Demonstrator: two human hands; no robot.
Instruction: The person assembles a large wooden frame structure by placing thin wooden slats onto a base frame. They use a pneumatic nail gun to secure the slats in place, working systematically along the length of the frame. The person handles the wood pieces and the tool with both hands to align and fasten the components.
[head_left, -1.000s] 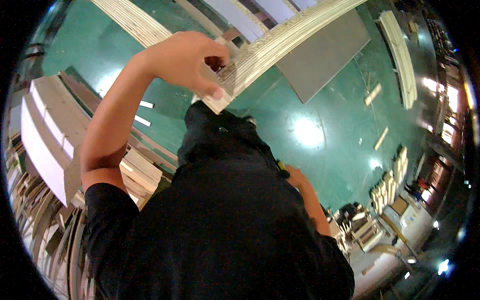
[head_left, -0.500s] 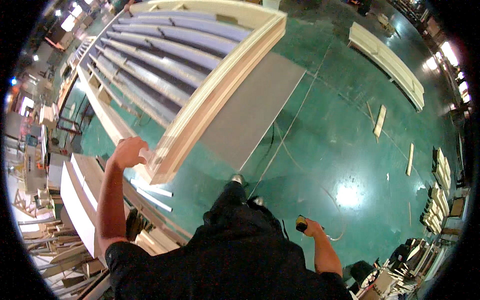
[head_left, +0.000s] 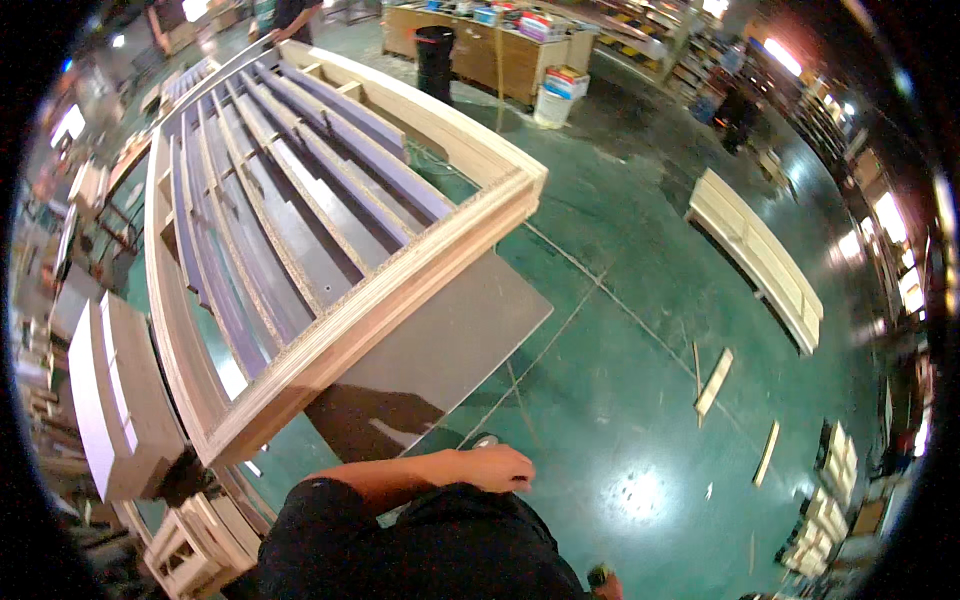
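- Nearest, at 6 o'clock: the left hand (head_left: 492,468) hangs in front of the body, its fingers loosely curled with nothing visible in them; the palm is hidden, so I cannot tell how far they close.
- At 5 o'clock, cut by the lower edge: the right hand (head_left: 609,590), fingers apparently wrapped round a yellow-and-black tool (head_left: 598,576).
- From 8 to 11 o'clock: the big wooden frame (head_left: 385,315), with lavender slats (head_left: 388,142) running lengthwise inside. Neither of these hands seems to touch it. Such a long piece probably handles best with a steady hold near a corner—and with the tool kept off its edges.
- Beneath its near rail, just below centre: a grey board (head_left: 480,310); its corner juts out, so feet are best kept clear of it.
- The floor (head_left: 600,400) is glossy green, crossed by pale lines; loose wooden strips (head_left: 714,383) lie at 4 o'clock—worth stepping round.
- At 9 o'clock, a white-faced stack (head_left: 128,400); near 3, a long pale panel (head_left: 755,255).
- Farther off, at 12: a black bin (head_left: 434,65) before a loaded brown desk (head_left: 515,70).
- At 11, a co-worker (head_left: 297,14) stands by the frame's far end.
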